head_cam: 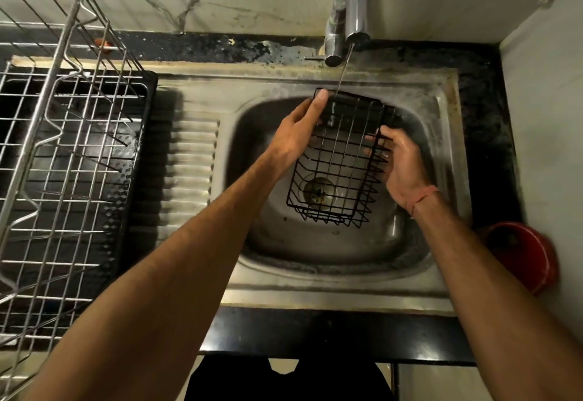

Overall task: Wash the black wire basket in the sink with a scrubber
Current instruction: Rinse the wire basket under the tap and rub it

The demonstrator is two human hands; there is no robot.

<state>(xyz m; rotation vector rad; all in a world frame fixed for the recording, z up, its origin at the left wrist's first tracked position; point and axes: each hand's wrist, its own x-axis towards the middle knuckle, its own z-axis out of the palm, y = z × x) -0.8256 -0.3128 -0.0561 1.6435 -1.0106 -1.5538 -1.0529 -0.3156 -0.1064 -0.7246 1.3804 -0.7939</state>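
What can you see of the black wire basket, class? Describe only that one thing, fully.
The black wire basket is a small rectangular grid of thin dark wire, open-meshed so the drain shows through it. It is held tilted above the sink bowl, not resting on it. The left hand grips its upper left corner, thumb on the rim; the right hand holds its right side, fingers through the wires. A thin stream from the tap strikes its top edge. No scrubber is visible.
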